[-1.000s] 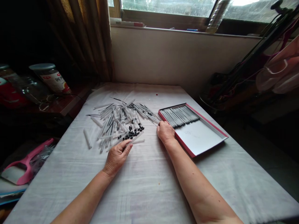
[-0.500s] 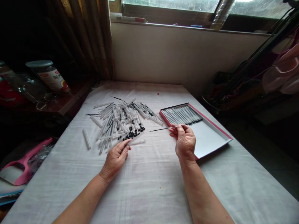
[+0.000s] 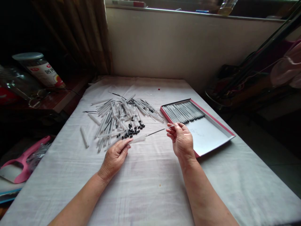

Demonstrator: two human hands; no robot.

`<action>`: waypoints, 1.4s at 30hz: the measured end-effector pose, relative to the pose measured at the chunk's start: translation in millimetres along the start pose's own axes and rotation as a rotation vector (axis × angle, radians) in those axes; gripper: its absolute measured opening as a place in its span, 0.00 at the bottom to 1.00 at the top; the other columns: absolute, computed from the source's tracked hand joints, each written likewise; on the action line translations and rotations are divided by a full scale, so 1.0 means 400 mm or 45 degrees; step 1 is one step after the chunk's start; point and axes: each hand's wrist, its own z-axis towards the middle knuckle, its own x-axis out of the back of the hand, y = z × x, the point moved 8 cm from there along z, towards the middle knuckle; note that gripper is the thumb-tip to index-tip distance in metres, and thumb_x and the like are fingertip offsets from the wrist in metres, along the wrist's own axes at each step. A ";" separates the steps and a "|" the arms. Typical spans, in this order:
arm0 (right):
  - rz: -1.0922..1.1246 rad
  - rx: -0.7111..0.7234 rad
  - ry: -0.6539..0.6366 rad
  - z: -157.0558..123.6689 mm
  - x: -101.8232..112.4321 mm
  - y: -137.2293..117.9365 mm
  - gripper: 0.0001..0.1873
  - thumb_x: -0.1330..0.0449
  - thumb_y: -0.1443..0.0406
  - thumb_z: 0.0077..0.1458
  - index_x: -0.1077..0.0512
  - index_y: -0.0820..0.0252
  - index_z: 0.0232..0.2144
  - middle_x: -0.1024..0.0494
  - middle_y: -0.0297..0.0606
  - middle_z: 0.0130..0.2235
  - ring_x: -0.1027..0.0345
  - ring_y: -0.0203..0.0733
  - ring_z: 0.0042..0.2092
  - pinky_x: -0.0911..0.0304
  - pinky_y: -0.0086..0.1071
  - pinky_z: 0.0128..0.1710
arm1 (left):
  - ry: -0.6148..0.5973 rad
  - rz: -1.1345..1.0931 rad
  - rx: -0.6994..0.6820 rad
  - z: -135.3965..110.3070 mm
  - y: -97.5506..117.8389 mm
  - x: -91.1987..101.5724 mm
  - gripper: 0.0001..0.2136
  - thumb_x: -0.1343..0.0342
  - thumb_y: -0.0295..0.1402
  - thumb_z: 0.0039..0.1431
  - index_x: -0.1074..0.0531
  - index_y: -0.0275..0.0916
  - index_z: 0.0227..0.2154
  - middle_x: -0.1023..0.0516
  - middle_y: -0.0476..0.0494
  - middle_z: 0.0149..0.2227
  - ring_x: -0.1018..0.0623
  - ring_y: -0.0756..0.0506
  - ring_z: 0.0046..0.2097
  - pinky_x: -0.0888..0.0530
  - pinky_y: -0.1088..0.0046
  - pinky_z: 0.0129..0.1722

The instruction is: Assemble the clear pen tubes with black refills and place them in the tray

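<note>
The table [image 3: 145,194] is covered with a pale cloth. The left hand [image 3: 115,156] is above its middle, thumb and fingers pinched on a translucent tube [image 3: 138,139], whose free end points toward the right. The right hand [image 3: 182,141] is nearer the table's right edge, fingers curled, thumb and forefinger pinching the pale end of a thin refill [image 3: 156,131]. The dark end of this refill meets the free end of the tube; whether it has entered cannot be told.

Beyond the left hand, toward the far left corner, lies a loose pile of tubes [image 3: 122,114] with thin dark refills among them. Small black plugs [image 3: 135,130] are scattered at the pile's near side. A single tube [image 3: 84,137] lies apart, near the left edge.

Toward the right edge sits a shallow tray [image 3: 213,136] with red sides and a white floor. Against its far wall lies a row of filled tubes [image 3: 183,111], side by side, black ends toward the near wall. The right hand overlaps the tray's left wall in view; contact cannot be confirmed. A small red speck [image 3: 159,89] lies near the table's far edge.
</note>
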 end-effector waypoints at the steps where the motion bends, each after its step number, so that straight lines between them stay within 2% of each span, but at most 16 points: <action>1: -0.029 -0.013 -0.019 0.002 0.000 0.005 0.16 0.32 0.58 0.43 0.32 0.58 0.31 0.19 0.34 0.29 0.27 0.33 0.24 0.34 0.22 0.20 | -0.016 0.020 -0.042 -0.002 0.007 -0.003 0.15 0.50 0.36 0.62 0.24 0.40 0.47 0.19 0.42 0.39 0.21 0.46 0.40 0.25 0.70 0.45; 3: -0.102 -0.018 -0.086 -0.002 -0.009 0.016 0.16 0.32 0.57 0.44 0.32 0.58 0.30 0.19 0.34 0.30 0.27 0.33 0.25 0.33 0.23 0.22 | -0.042 0.051 -0.082 -0.006 0.013 -0.008 0.15 0.50 0.36 0.62 0.24 0.40 0.47 0.18 0.41 0.41 0.20 0.45 0.43 0.26 0.69 0.47; 6: -0.261 0.016 -0.272 -0.031 -0.052 0.035 0.15 0.33 0.56 0.44 0.29 0.59 0.29 0.20 0.36 0.31 0.27 0.35 0.28 0.33 0.26 0.24 | -0.049 0.064 -0.019 -0.013 0.002 -0.013 0.15 0.51 0.38 0.62 0.26 0.40 0.46 0.17 0.43 0.37 0.19 0.45 0.38 0.24 0.70 0.42; 11: -0.494 0.040 -0.554 -0.080 -0.128 0.073 0.12 0.33 0.57 0.43 0.22 0.60 0.27 0.23 0.35 0.24 0.32 0.35 0.25 0.38 0.27 0.22 | -0.058 0.006 0.067 -0.016 -0.017 -0.015 0.13 0.51 0.40 0.62 0.28 0.41 0.44 0.18 0.46 0.34 0.20 0.47 0.33 0.25 0.73 0.38; 14: -0.591 0.081 -0.588 -0.050 -0.140 0.082 0.15 0.38 0.56 0.49 0.21 0.60 0.35 0.21 0.37 0.29 0.31 0.36 0.26 0.37 0.28 0.23 | -0.059 -0.110 0.178 -0.010 -0.033 -0.013 0.13 0.51 0.41 0.62 0.29 0.40 0.43 0.18 0.46 0.33 0.21 0.48 0.29 0.25 0.74 0.33; 16: -0.748 0.179 -0.573 -0.013 -0.145 0.084 0.16 0.42 0.58 0.53 0.22 0.60 0.40 0.20 0.39 0.33 0.29 0.37 0.29 0.34 0.30 0.27 | -0.049 -0.187 0.252 -0.005 -0.042 -0.011 0.14 0.50 0.43 0.61 0.29 0.39 0.41 0.19 0.45 0.33 0.22 0.48 0.28 0.25 0.74 0.31; 20: -1.406 0.479 -0.564 0.037 -0.185 0.096 0.12 0.41 0.65 0.53 0.22 0.57 0.41 0.20 0.38 0.39 0.27 0.39 0.36 0.34 0.33 0.39 | -0.021 -0.303 0.308 0.001 -0.049 -0.005 0.15 0.50 0.43 0.60 0.29 0.38 0.40 0.20 0.44 0.32 0.22 0.48 0.29 0.25 0.74 0.31; 22: -1.694 0.544 -0.593 0.044 -0.212 0.112 0.12 0.40 0.63 0.54 0.23 0.53 0.41 0.20 0.37 0.41 0.27 0.40 0.38 0.35 0.32 0.40 | -0.022 -0.340 0.325 0.000 -0.055 -0.007 0.15 0.49 0.44 0.60 0.29 0.38 0.40 0.20 0.44 0.32 0.22 0.48 0.29 0.25 0.73 0.31; 25: -1.868 0.581 -0.616 0.045 -0.236 0.124 0.09 0.40 0.61 0.55 0.22 0.53 0.37 0.21 0.38 0.41 0.28 0.43 0.41 0.36 0.32 0.38 | -0.025 -0.360 0.347 -0.003 -0.065 -0.011 0.16 0.48 0.44 0.59 0.28 0.38 0.41 0.20 0.44 0.33 0.22 0.48 0.29 0.25 0.74 0.31; 27: -1.813 0.586 -0.609 0.044 -0.232 0.122 0.08 0.41 0.62 0.55 0.22 0.55 0.34 0.21 0.39 0.40 0.28 0.43 0.39 0.36 0.33 0.38 | -0.016 -0.365 0.350 -0.004 -0.068 -0.011 0.16 0.48 0.44 0.59 0.28 0.37 0.42 0.20 0.44 0.33 0.22 0.48 0.29 0.25 0.74 0.31; 29: -1.592 0.532 -0.605 0.040 -0.207 0.117 0.06 0.41 0.64 0.53 0.24 0.56 0.32 0.21 0.37 0.35 0.28 0.41 0.35 0.36 0.33 0.38 | 0.001 -0.368 0.342 -0.004 -0.067 -0.008 0.16 0.47 0.43 0.59 0.27 0.37 0.43 0.20 0.43 0.33 0.22 0.49 0.29 0.25 0.74 0.30; 31: -1.235 0.382 -0.619 0.031 -0.166 0.116 0.05 0.40 0.62 0.50 0.26 0.57 0.30 0.22 0.35 0.30 0.30 0.39 0.31 0.35 0.32 0.35 | 0.015 -0.351 0.325 -0.002 -0.063 -0.004 0.16 0.46 0.42 0.58 0.25 0.37 0.43 0.19 0.43 0.33 0.22 0.49 0.29 0.24 0.74 0.31; 34: -0.768 0.088 -0.626 0.003 -0.105 0.125 0.11 0.36 0.58 0.45 0.28 0.58 0.29 0.24 0.33 0.26 0.30 0.38 0.28 0.36 0.30 0.29 | 0.012 -0.273 0.293 0.000 -0.053 0.000 0.16 0.46 0.41 0.58 0.23 0.38 0.44 0.19 0.42 0.36 0.22 0.49 0.29 0.23 0.73 0.32; 37: -0.607 -0.011 -0.602 -0.028 -0.080 0.118 0.12 0.33 0.59 0.41 0.29 0.58 0.27 0.25 0.32 0.25 0.32 0.36 0.27 0.35 0.29 0.28 | 0.009 -0.172 0.238 0.002 -0.043 0.001 0.15 0.46 0.40 0.58 0.22 0.38 0.42 0.18 0.41 0.40 0.20 0.46 0.35 0.23 0.70 0.39; 39: -0.566 -0.018 -0.607 -0.042 -0.085 0.114 0.11 0.33 0.60 0.40 0.28 0.58 0.26 0.25 0.32 0.25 0.32 0.35 0.27 0.35 0.29 0.29 | 0.010 -0.117 0.208 0.002 -0.039 0.001 0.14 0.46 0.40 0.58 0.21 0.39 0.41 0.18 0.41 0.41 0.20 0.44 0.40 0.23 0.68 0.44; 42: -0.545 -0.013 -0.636 -0.051 -0.100 0.116 0.10 0.33 0.60 0.41 0.28 0.58 0.26 0.25 0.32 0.25 0.32 0.35 0.27 0.35 0.29 0.29 | -0.008 -0.068 0.183 0.003 -0.035 -0.002 0.14 0.46 0.40 0.58 0.21 0.39 0.42 0.18 0.40 0.41 0.20 0.43 0.42 0.24 0.66 0.46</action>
